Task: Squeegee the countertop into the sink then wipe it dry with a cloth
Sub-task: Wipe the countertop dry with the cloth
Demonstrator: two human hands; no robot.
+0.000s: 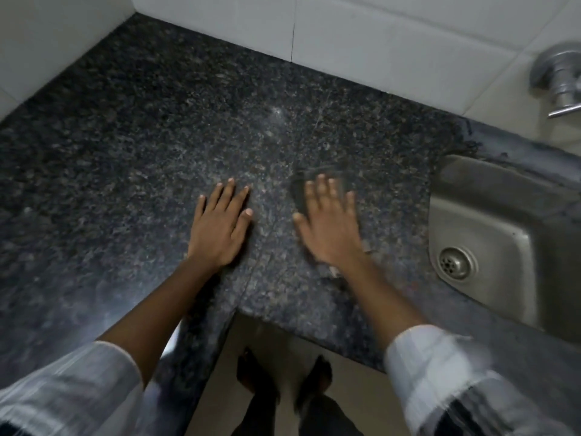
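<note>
A dark speckled granite countertop [151, 130] fills an L-shaped corner. My left hand [220, 225] lies flat on it with straight fingers, holding nothing. My right hand [330, 225] presses flat, fingers spread, on a dark grey cloth [301, 190] that is blurred by motion; the cloth shows past the fingertips and at the wrist. A steel sink [490, 215] with a round drain [456, 262] is set into the counter just right of my right hand. No squeegee is in view.
White tiled walls [345, 39] bound the counter at the back and left. A chrome tap [562, 80] sticks out of the wall above the sink. The counter's front edge [283, 322] steps back by my feet on the floor below.
</note>
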